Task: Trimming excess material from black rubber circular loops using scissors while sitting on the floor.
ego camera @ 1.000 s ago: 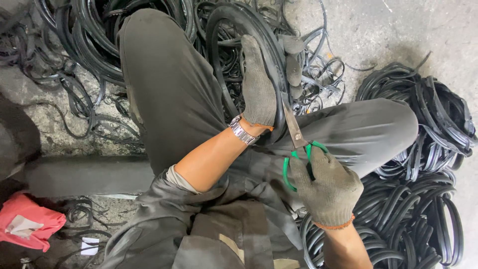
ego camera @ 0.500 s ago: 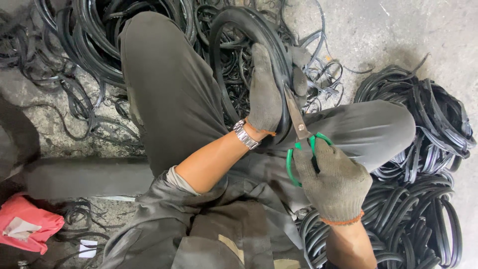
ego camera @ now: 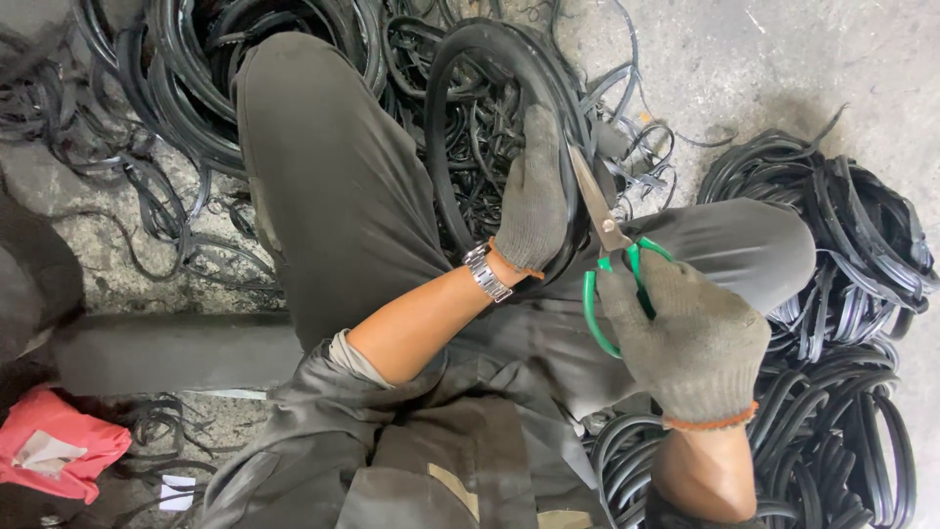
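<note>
Two gloved hands are seen from above, both worn by a person seated with knees spread over a concrete floor (ego camera: 783, 59). The left hand (ego camera: 532, 201) is stretched forward from a bare forearm, with one metal wristwatch (ego camera: 487, 273) worn at the wrist; its fingers are curled and pressed around a black rubber ring (ego camera: 460, 88), which is gripped on its right-hand side where it rises between the knees. The right hand (ego camera: 697, 338) is bent upward at the wrist, close beside the right knee, and its fingers are closed through the green handles of one pair of scissors (ego camera: 602, 230). The blades are pointed up and to the left, lying against the held ring just beside the left hand's fingertips; whether the blades are parted or pressed together cannot be told, as they appear as one narrow strip. The held ring is thus located between the thighs, upright and leaning toward the left hand. Two grey knitted gloves are counted, one on each hand. Loose black rubber rings are piled in two masses: a tangled heap (ego camera: 225, 69) beyond the knees and a stacked pile (ego camera: 852, 323) to the right of the right leg; the separate rings within them are too many and too overlapped to be counted. One red cloth item (ego camera: 59, 456) is seen at the lower left.
</note>
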